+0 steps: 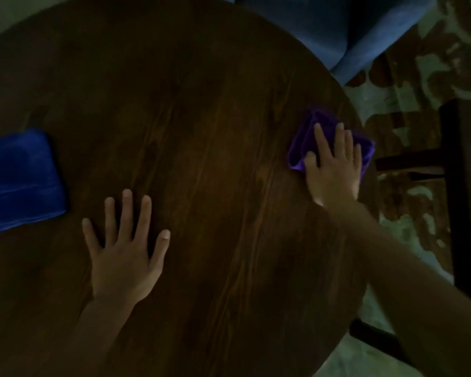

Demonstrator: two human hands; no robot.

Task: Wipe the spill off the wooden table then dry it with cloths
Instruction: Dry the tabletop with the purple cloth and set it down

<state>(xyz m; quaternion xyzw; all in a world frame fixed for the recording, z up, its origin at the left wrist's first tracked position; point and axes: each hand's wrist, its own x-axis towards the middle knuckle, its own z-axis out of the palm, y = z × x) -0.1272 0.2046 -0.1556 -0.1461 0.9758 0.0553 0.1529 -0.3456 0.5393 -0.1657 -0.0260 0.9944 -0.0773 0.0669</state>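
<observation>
Views: one only, worn on the person's head.
Facing: forward and steeply down onto the round tabletop (201, 118).
Nearness: close; wood fills most of the frame.
Edges: patterned floor (408, 85) along the right, forearms entering from the bottom.

Wide bare middle of the round wooden table (201, 118) is free from near edge to far edge, nothing standing on it. Obstacles sit only at the sides: folded blue cloth (19, 180) at left edge, left hand (123, 257) flat just beside it, right hand (335, 170) pressing purple cloth (305, 142) near right rim. Off the table, blue seat (337, 31) crowds the far-right edge, dark chair frame (457, 186) flanks the right.
</observation>
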